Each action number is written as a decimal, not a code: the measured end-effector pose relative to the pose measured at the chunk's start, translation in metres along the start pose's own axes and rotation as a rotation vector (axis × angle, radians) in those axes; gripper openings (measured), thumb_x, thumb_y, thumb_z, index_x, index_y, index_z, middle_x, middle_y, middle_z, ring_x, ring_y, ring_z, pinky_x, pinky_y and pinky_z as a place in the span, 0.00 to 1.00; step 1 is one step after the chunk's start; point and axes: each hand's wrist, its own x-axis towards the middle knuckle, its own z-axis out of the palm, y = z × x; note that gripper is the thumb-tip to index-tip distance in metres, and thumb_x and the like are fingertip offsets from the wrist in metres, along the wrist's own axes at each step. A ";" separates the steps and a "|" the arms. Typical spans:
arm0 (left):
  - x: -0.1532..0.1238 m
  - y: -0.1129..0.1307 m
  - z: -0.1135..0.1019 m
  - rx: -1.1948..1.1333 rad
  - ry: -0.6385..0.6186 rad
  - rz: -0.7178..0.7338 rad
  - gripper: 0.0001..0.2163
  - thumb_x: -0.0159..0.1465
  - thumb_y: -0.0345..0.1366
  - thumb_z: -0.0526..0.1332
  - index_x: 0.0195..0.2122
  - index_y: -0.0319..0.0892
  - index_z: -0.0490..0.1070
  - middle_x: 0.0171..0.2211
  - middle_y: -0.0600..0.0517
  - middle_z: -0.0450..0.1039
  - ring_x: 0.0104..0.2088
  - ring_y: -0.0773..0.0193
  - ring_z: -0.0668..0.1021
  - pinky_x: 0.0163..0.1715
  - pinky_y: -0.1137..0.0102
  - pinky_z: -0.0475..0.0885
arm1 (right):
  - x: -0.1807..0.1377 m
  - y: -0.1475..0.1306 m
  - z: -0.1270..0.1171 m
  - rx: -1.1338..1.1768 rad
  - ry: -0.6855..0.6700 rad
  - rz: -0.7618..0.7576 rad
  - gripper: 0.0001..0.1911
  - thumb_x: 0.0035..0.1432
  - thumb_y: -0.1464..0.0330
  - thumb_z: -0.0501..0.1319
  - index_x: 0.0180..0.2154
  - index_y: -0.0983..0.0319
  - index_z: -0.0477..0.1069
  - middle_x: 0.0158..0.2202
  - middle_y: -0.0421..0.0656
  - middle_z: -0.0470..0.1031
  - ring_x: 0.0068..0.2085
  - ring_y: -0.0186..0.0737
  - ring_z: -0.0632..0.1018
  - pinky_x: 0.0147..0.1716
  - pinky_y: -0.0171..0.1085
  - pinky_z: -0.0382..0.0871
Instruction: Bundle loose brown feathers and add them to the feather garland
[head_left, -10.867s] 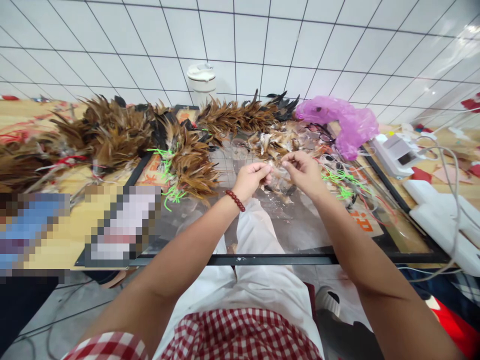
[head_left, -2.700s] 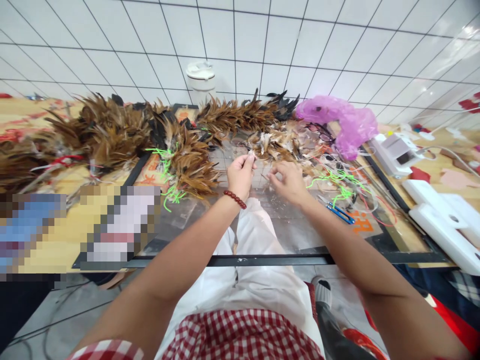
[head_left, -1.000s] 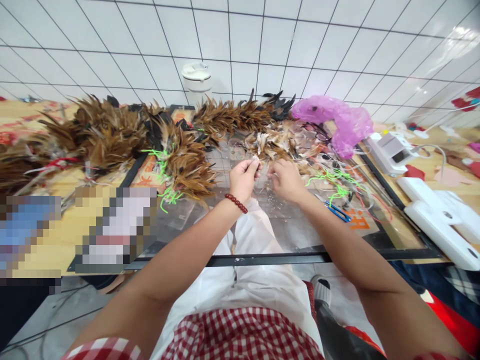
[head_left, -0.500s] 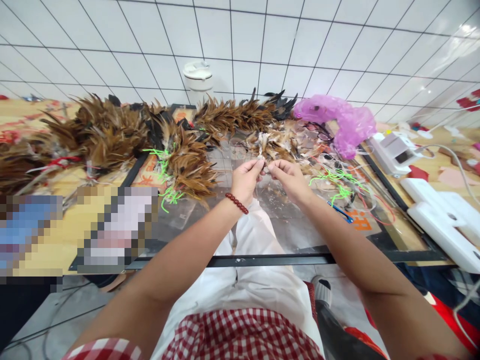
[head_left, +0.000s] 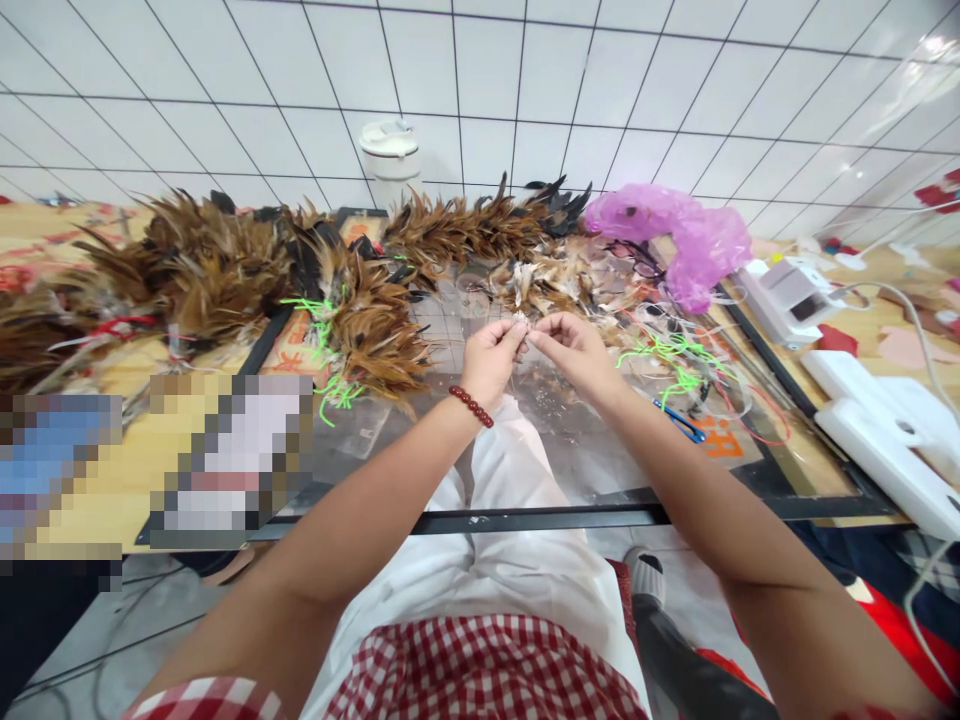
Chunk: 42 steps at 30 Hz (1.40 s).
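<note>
My left hand [head_left: 491, 362], with a dark red bead bracelet [head_left: 471, 407] at the wrist, is closed in a pinch over the glass tabletop [head_left: 585, 450]. A small whitish tuft [head_left: 520, 318] pokes out above its thumb and finger; it looks like feather, but its kind is not clear. My right hand [head_left: 571, 350] is pinched too, fingertips against the left ones; what it grips is hidden. Just beyond both hands lies a heap of loose pale and brown feathers [head_left: 562, 275]. Left of them sits a bundle of brown feathers [head_left: 375, 335] with green ties [head_left: 341, 390].
More brown feather bundles [head_left: 202, 260] line the back and left. A white lidded cup [head_left: 390, 165] stands by the tiled wall. On the right are a purple plastic bag [head_left: 675, 235], green strings [head_left: 667, 352], a blue tool [head_left: 681, 420] and white power strips [head_left: 885, 440].
My right hand's fingertips have shifted slightly up and left, closer against the left hand's. The left hand keeps its pinch in about the same place.
</note>
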 end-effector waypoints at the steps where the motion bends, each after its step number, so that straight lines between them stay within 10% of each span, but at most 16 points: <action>1: -0.001 0.002 0.000 0.013 -0.007 -0.014 0.07 0.56 0.35 0.67 0.25 0.38 0.74 0.19 0.56 0.70 0.19 0.76 0.68 0.22 0.79 0.62 | 0.001 0.000 -0.002 0.003 0.022 -0.029 0.21 0.46 0.52 0.70 0.34 0.60 0.72 0.30 0.39 0.75 0.33 0.35 0.75 0.38 0.37 0.70; 9: -0.013 0.015 0.006 -0.023 -0.218 -0.149 0.11 0.56 0.37 0.68 0.22 0.37 0.70 0.18 0.55 0.69 0.17 0.77 0.68 0.18 0.80 0.61 | 0.003 -0.004 -0.021 -0.052 -0.122 -0.137 0.20 0.50 0.54 0.68 0.44 0.55 0.78 0.38 0.41 0.77 0.41 0.37 0.76 0.46 0.41 0.70; 20: -0.018 0.018 0.007 -0.033 -0.403 -0.242 0.09 0.57 0.38 0.68 0.29 0.37 0.74 0.25 0.52 0.74 0.21 0.75 0.73 0.23 0.78 0.66 | -0.001 -0.013 -0.018 0.138 -0.085 0.026 0.18 0.45 0.53 0.71 0.25 0.60 0.73 0.20 0.36 0.70 0.21 0.31 0.69 0.24 0.35 0.66; 30: -0.008 0.012 0.003 0.026 -0.089 0.000 0.07 0.55 0.37 0.69 0.25 0.40 0.76 0.25 0.52 0.76 0.24 0.71 0.74 0.28 0.75 0.68 | 0.005 -0.020 -0.032 -0.265 0.061 -0.098 0.13 0.50 0.57 0.66 0.30 0.60 0.77 0.27 0.40 0.76 0.28 0.34 0.71 0.30 0.35 0.65; 42: 0.009 0.012 -0.005 -0.079 0.198 0.098 0.08 0.57 0.40 0.67 0.28 0.40 0.74 0.22 0.55 0.73 0.24 0.73 0.73 0.27 0.77 0.67 | -0.011 -0.040 -0.055 -1.123 -0.635 0.125 0.04 0.41 0.71 0.65 0.18 0.59 0.74 0.15 0.36 0.70 0.19 0.32 0.67 0.20 0.33 0.55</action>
